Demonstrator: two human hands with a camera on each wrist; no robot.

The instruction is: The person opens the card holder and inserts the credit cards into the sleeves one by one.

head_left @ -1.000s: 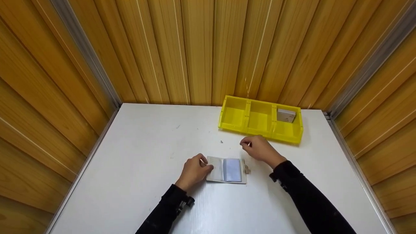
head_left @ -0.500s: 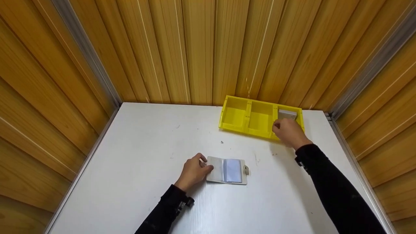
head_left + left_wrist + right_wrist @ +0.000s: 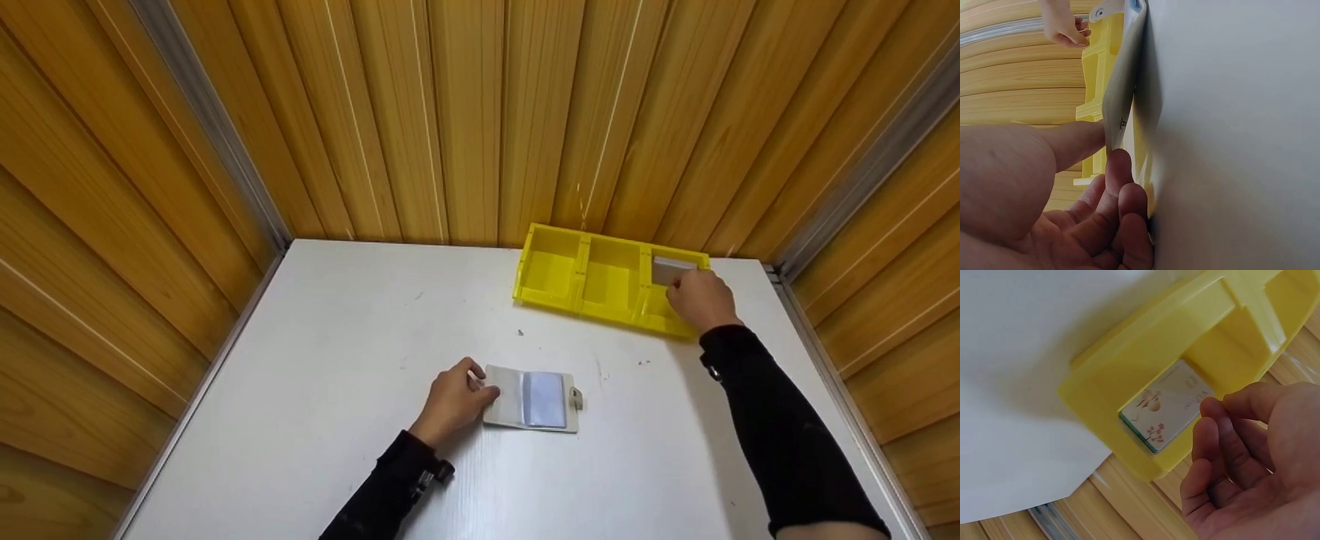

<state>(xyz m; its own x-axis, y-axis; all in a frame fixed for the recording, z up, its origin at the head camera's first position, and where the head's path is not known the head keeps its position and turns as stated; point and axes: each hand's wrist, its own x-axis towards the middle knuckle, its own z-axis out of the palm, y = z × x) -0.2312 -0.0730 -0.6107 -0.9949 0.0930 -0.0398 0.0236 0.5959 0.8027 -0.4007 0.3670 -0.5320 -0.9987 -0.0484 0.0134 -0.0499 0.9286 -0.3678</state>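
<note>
A small open card holder (image 3: 507,397) with clear plastic sleeves and a snap tab lies on the white table. My left hand (image 3: 454,396) pinches its left cover between thumb and fingers; the left wrist view shows the raised edge of the cover (image 3: 1120,93). At the far right, my right hand (image 3: 703,300) is over the right compartment of a yellow bin (image 3: 611,281). A stack of printed cards (image 3: 1165,408) leans inside that compartment. The right thumb and index fingertips meet right at a corner of the stack, with nothing visible between them.
The bin's left and middle compartments show bare yellow floors. Wood-patterned walls (image 3: 465,120) rise behind the table (image 3: 360,322) and on both sides. Small dark specks (image 3: 520,332) mark the tabletop between the card holder and the bin.
My right hand has moved right and away from me, from beside the card holder to the bin's right compartment. The left hand keeps its pinch on the cover.
</note>
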